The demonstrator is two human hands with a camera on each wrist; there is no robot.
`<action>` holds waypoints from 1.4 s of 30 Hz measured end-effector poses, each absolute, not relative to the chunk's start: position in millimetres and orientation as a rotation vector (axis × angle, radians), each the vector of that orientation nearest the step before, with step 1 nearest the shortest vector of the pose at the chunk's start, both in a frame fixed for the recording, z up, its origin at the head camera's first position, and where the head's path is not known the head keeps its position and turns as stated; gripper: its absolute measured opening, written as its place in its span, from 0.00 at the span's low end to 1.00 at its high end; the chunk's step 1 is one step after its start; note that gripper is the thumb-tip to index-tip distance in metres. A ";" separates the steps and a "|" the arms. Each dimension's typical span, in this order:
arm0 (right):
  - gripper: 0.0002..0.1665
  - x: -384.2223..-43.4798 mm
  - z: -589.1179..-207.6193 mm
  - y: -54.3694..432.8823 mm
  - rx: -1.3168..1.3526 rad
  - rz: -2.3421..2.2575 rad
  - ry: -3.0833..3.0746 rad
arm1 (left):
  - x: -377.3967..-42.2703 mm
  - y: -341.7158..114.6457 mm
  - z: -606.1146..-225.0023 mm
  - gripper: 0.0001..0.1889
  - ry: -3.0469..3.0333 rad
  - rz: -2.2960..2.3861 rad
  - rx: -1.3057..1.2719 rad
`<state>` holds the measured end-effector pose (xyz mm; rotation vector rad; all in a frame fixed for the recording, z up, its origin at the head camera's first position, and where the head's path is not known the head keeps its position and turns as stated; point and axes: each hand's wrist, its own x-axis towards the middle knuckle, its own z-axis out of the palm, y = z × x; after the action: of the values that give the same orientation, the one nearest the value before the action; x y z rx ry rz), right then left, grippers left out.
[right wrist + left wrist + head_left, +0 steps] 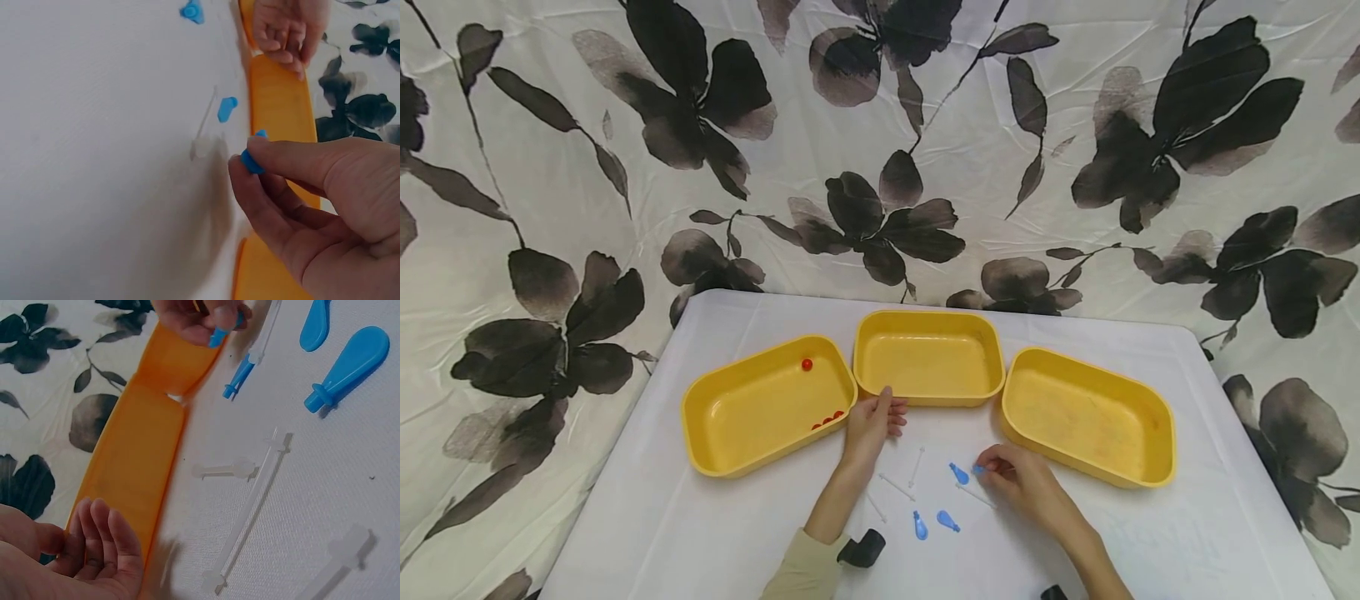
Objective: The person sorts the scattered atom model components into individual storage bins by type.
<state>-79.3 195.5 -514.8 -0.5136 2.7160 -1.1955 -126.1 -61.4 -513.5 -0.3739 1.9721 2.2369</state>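
Note:
My right hand (1026,487) pinches a small blue drop-shaped plastic piece (251,164) between thumb and forefinger, just above the table near the right tray. Three similar blue pieces lie on the cloth: one (958,473) beside that hand, two (921,525) (948,521) nearer the front. Several thin translucent white rods with collared ends (247,512) are scattered among them. At the front wall of the middle yellow tray (928,400) is my left hand (868,425), fingers loosely bent and holding nothing. Whether it touches the tray I cannot tell.
A left yellow tray (730,408) contains several small red balls (807,365). A right yellow tray (1090,417) stands angled on the other side. All three trays sit on a white-covered table (647,533), with a floral cloth (865,125) hanging behind.

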 end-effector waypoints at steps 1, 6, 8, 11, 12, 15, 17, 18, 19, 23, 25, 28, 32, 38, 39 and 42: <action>0.09 -80.4 -513.5 194.9 -0.504 -1.218 2.703 | -125.2 -61.7 -509.5 0.23 1.974 2.233 -0.375; 0.08 -85.8 -508.0 192.0 -0.506 -1.296 2.668 | -117.5 -62.5 -484.6 0.22 2.000 2.221 -0.363; 0.08 -87.5 -506.5 191.0 -0.517 -1.304 2.670 | -114.9 -62.4 -477.9 0.22 2.003 2.220 -0.358; 0.06 -90.5 -504.6 188.9 -0.514 -1.317 2.662 | -116.2 -61.5 -480.6 0.21 2.009 2.215 -0.366; 0.05 -91.7 -503.8 187.8 -0.515 -1.323 2.660 | -118.2 -61.2 -485.5 0.21 2.009 2.217 -0.372; 0.05 -95.2 -501.4 184.0 -0.509 -1.358 2.651 | -124.5 -60.4 -501.8 0.22 2.017 2.208 -0.402; 0.05 -97.7 -500.3 181.7 -0.513 -1.393 2.652 | -127.5 -60.2 -510.4 0.23 2.022 2.210 -0.412; 0.05 -98.9 -499.7 180.6 -0.517 -1.412 2.654 | -128.0 -60.3 -513.0 0.23 2.023 2.214 -0.412; 0.06 -100.1 -499.2 179.7 -0.523 -1.429 2.660 | -128.0 -60.4 -513.7 0.23 2.025 2.213 -0.411; 0.08 -105.7 -497.3 176.4 -0.555 -1.481 2.683 | -127.3 -60.9 -511.9 0.23 2.024 2.213 -0.413; 0.08 -108.7 -495.9 174.8 -0.568 -1.494 2.697 | -127.3 -61.1 -512.1 0.23 2.025 2.209 -0.418; 0.07 -112.6 -493.4 172.1 -0.560 -1.503 2.704 | -127.5 -61.2 -513.2 0.23 2.026 2.207 -0.426; 0.06 -117.3 -490.6 168.2 -0.534 -1.499 2.709 | -127.9 -61.5 -515.2 0.22 2.027 2.211 -0.425; 0.06 -127.5 -488.0 162.2 -0.508 -1.520 2.707 | -127.9 -62.0 -514.7 0.22 2.022 2.206 -0.436; 0.06 -129.6 -487.8 161.3 -0.502 -1.525 2.707 | -127.7 -62.0 -514.1 0.23 2.021 2.204 -0.439; 0.06 -135.1 -486.6 158.8 -0.488 -1.556 2.697 | -127.6 -61.9 -512.7 0.23 2.018 2.196 -0.443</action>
<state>-135.1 158.8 -486.6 -0.4878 2.6974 -1.5555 -127.6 -61.9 -512.7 -0.4431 2.0177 2.1962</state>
